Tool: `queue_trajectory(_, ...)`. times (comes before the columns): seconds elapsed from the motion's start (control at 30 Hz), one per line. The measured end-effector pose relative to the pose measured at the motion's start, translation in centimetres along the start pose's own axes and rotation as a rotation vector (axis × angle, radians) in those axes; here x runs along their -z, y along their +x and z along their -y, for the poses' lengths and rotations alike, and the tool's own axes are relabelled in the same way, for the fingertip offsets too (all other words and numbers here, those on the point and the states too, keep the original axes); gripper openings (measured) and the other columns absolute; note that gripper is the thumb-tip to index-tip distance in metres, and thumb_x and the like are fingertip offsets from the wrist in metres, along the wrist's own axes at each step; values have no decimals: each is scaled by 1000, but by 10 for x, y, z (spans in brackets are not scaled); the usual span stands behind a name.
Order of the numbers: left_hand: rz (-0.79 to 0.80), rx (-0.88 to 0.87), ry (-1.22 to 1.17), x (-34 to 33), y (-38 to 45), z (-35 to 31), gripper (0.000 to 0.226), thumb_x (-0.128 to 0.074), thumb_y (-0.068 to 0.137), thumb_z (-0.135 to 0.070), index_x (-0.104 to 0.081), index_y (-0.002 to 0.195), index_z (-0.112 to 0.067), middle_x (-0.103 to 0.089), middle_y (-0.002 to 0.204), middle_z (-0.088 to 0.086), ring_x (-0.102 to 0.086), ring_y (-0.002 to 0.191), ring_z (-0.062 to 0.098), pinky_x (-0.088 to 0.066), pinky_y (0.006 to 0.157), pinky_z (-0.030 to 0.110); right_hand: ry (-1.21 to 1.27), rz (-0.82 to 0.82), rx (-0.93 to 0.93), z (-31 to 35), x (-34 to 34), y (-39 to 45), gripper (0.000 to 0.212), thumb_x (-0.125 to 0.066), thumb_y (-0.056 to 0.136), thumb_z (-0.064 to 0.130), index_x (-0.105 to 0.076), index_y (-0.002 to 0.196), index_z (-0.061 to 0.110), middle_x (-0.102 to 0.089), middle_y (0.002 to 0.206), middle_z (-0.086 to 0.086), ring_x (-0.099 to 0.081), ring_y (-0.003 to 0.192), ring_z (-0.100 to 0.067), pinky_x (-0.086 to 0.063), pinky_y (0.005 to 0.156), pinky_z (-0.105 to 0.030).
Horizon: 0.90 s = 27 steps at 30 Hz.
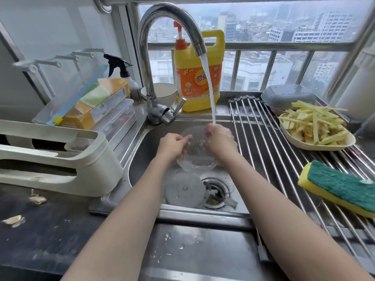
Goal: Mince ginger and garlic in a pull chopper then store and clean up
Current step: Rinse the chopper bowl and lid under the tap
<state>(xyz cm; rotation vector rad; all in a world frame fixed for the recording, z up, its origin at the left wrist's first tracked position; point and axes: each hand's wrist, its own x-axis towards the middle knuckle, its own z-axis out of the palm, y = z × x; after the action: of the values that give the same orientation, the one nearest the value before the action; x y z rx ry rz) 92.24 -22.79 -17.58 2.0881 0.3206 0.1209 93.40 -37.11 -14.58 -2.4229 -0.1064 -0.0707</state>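
A clear plastic chopper bowl (195,159) is held tilted over the steel sink (142,147). My left hand (172,145) grips its left rim with curled fingers. My right hand (220,138) holds its right rim, and the stream from the tap (162,27) lands on this hand. On the sink floor beside the drain (215,192) lies a round translucent lid (183,190). No blade is visible.
A roll-up steel rack (284,159) covers the sink's right half, bearing a plate of ginger strips (314,128), a grey lid (288,96) and a yellow-green sponge (338,187). A yellow detergent jug (198,82) stands behind the tap. Garlic skins (14,220) litter the dark counter at left.
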Motion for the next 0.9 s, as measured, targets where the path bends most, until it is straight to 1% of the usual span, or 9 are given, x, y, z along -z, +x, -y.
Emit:
queue_trajectory(0.07, 62, 93, -187, 2, 1, -4, 34, -50, 98, -39, -69, 96, -11, -67, 79, 4, -63, 73, 19, -49, 69, 31, 220, -111, -34, 0, 0, -2, 53, -35, 93, -7, -51, 129, 29, -55, 125, -7, -59, 87, -22, -55, 73, -38)
queue_trajectory(0.13, 329, 296, -399, 4, -4, -6, 20, -47, 100, -16, -60, 112, -8, -62, 99, 11, -63, 85, 26, -57, 73, 45, 338, -104, 3, 3, 0, -4, 77, -33, 84, -16, -37, 141, 36, -39, 144, 0, -54, 104, -21, -55, 83, -39)
queue_trajectory(0.23, 596, 415, -521, 6, -9, -2, 36, -43, 92, 15, -55, 119, -7, -60, 105, 21, -66, 86, 30, -60, 69, 40, 613, -132, 9, 5, 4, -6, 77, -34, 76, -23, -48, 124, 36, -43, 138, 9, -54, 110, -16, -55, 69, -24)
queue_trajectory(0.33, 306, 251, -367, 1, 1, 1, 40, -49, 86, 16, -62, 112, -13, -62, 97, 13, -65, 68, 21, -59, 58, 32, 505, -145, 41, 7, 6, -6, 39, -46, 82, -10, -56, 100, 23, -57, 99, 13, -57, 85, -12, -57, 76, -40)
queue_trajectory(0.43, 2, 137, -313, -4, 11, 8, 11, -60, 92, -7, -66, 101, -5, -67, 84, 15, -61, 57, 18, -51, 55, 31, 60, -18, 99, 6, -2, -5, 30, -57, 90, 31, -50, 118, 29, -59, 104, 0, -62, 93, -26, -56, 79, -44)
queue_trajectory(0.53, -168, 124, -429, -1, 15, 9, 19, -68, 88, -18, -64, 98, -3, -69, 77, 7, -63, 60, 17, -54, 58, 32, 106, -52, 61, 3, -2, -3, 18, -48, 96, 38, -57, 98, 23, -63, 103, -2, -67, 80, -27, -59, 66, -43)
queue_trajectory(0.63, 82, 64, -359, -9, 9, -2, 32, -76, 79, -10, -58, 106, -14, -66, 104, 9, -67, 75, 22, -58, 64, 36, 330, -308, 32, -2, 4, 3, 27, -42, 98, 12, -62, 111, 22, -68, 99, 0, -60, 66, -7, -50, 50, -17)
queue_trajectory(0.7, 324, 204, -513, -16, -1, -10, 38, -70, 81, 3, -52, 110, -13, -61, 110, 14, -68, 78, 29, -60, 60, 43, 345, -296, -9, -4, 10, 2, 41, -39, 97, 3, -55, 129, 24, -62, 105, 7, -48, 59, 2, -37, 39, -7)
queue_trajectory(0.9, -2, 63, -489, -9, 14, 1, 53, -39, 71, 32, -61, 84, -15, -63, 101, 12, -61, 82, 17, -51, 63, 28, 119, -208, 85, -1, 5, -2, 28, -51, 81, 0, -54, 101, 19, -63, 95, -3, -61, 81, -23, -53, 65, -34)
